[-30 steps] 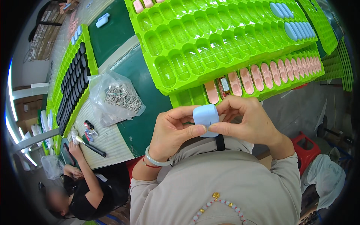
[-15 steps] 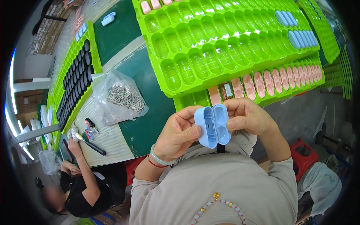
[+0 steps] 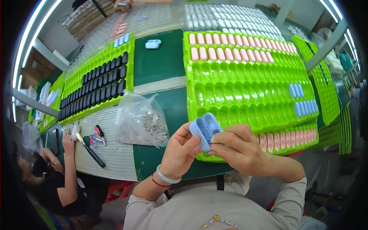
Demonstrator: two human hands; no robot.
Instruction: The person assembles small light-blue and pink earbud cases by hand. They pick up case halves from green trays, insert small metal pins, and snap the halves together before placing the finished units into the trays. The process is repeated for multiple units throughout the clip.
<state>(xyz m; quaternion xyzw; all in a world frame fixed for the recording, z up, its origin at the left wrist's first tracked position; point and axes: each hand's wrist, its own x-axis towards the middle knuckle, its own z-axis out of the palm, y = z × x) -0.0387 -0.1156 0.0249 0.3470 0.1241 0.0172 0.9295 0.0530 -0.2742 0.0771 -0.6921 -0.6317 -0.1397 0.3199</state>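
Note:
A light blue earbud charging case (image 3: 204, 134) is held in front of me with its lid swung up, its hollow inside showing. My left hand (image 3: 179, 149) grips the case body from the left, thumb across its front. At the lower right end, my right hand (image 3: 240, 148) has its thumb and forefinger closed against the case, the other fingers curled; the exact grip is partly hidden. Just beyond both hands lies a green moulded tray (image 3: 220, 115) of oval pockets. Pink cases (image 3: 230, 39) fill its far rows, and several blue cases (image 3: 304, 108) sit at its right.
Left of my hands, a clear bag (image 3: 128, 122) of small metal pins rests on the green table (image 3: 147, 161). Another tray holds black cases (image 3: 101, 92). A lone blue case (image 3: 153, 44) lies farther back. A co-worker's hand (image 3: 68, 143) is near a black-handled tool (image 3: 92, 152) at left.
My view has tilted up, showing more of the far table. The right hand has moved from the lid's side to the case's lower end, and the case is now more tilted.

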